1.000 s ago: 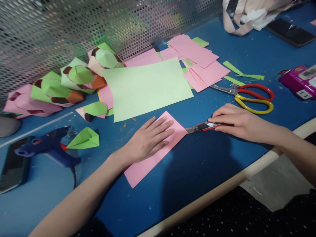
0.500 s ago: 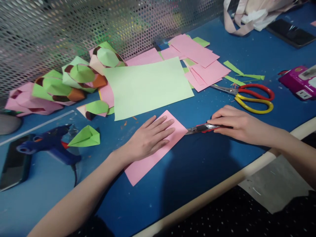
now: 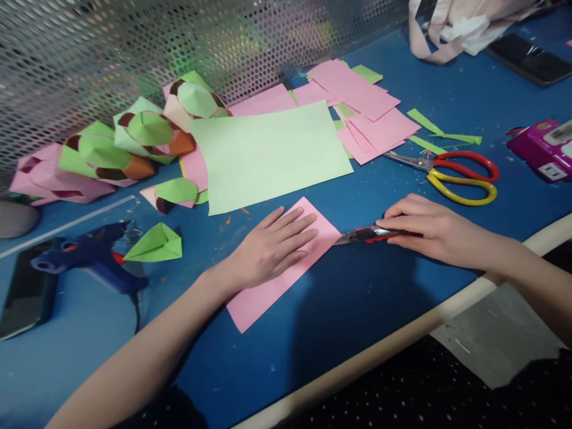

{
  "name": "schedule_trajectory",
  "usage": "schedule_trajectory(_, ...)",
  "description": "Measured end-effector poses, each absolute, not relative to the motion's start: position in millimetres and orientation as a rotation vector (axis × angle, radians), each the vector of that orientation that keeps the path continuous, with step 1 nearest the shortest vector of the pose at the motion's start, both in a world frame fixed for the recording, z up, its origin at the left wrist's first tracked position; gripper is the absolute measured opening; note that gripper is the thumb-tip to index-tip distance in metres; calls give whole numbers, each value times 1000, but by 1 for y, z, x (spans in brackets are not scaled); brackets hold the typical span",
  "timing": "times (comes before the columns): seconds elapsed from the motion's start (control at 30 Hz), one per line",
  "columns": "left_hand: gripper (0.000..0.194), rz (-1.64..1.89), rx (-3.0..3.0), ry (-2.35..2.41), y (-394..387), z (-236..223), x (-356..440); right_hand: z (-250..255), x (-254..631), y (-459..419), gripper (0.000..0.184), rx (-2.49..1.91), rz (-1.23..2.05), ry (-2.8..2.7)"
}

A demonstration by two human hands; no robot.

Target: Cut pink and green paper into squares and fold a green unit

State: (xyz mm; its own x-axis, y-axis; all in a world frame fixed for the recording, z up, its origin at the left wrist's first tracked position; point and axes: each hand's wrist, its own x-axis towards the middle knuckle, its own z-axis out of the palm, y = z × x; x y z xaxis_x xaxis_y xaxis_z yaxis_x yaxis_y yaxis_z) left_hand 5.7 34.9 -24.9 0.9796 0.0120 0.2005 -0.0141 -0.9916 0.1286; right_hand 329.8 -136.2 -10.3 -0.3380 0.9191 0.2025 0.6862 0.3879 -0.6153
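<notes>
My left hand (image 3: 272,247) lies flat with fingers stretched out on a folded pink paper (image 3: 263,295) on the blue table. My right hand (image 3: 429,229) is closed on a red and silver utility knife (image 3: 364,235). The knife's blade tip touches the right corner of the pink paper. A large light green sheet (image 3: 268,155) lies just beyond my left hand.
Red and yellow scissors (image 3: 456,173) lie beyond my right hand. Pink paper pieces (image 3: 366,107) and green strips sit at the back. Folded paper shapes (image 3: 129,143) line the mesh wall. A blue glue gun (image 3: 84,256), a green folded piece (image 3: 156,244) and a phone (image 3: 22,292) lie left. The table edge (image 3: 402,339) runs near.
Hardly anything moved. My right hand and the knife stay at the paper's right corner; the view shifted slightly.
</notes>
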Motion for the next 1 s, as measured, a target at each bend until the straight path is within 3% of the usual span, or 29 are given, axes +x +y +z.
schedule_trajectory(0.23,51,276,3006,24,35,-25,5,-11,329,-138,32,-1393,617,-2106)
schedule_trajectory(0.67,68,246,3023,-11,36,-25,5,-13,327,-141,31,-1351,552,-2132)
schedule_trajectory(1.0,66,242,3036,-15,36,-27,5,-11,321,-141,30,-1337,504,-2153)
